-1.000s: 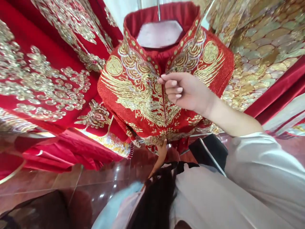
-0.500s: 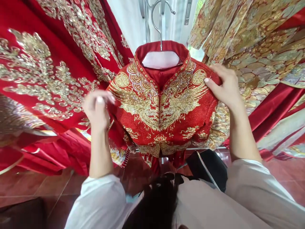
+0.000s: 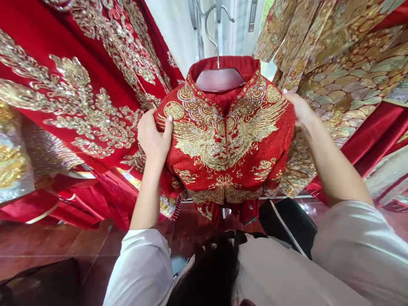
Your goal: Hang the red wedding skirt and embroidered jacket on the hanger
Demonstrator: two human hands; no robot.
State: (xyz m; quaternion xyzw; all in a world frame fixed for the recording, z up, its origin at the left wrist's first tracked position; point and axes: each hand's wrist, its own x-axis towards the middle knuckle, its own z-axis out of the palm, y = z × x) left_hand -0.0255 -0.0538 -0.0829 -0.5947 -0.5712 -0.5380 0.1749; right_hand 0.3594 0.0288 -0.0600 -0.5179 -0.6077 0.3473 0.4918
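A red jacket (image 3: 223, 148) with gold phoenix embroidery hangs in front of me on a dark hanger (image 3: 219, 78) with a metal hook. My left hand (image 3: 154, 138) grips the jacket's left shoulder, thumb on the front of the cloth. My right hand (image 3: 299, 108) holds the right shoulder, its fingers curled behind the fabric and mostly hidden. Both arms reach up in white sleeves.
More red garments with gold embroidery (image 3: 73, 97) hang close on the left. Gold scale-patterned fabric (image 3: 344, 72) hangs on the right. A dark box-like object (image 3: 293, 221) sits below the jacket on a reddish glossy floor (image 3: 63, 250). A white wall (image 3: 178, 29) is behind.
One second ago only my right hand was up, at the jacket's front opening. My left hand rose and has closed on the left shoulder; my right hand moved out to the right shoulder.
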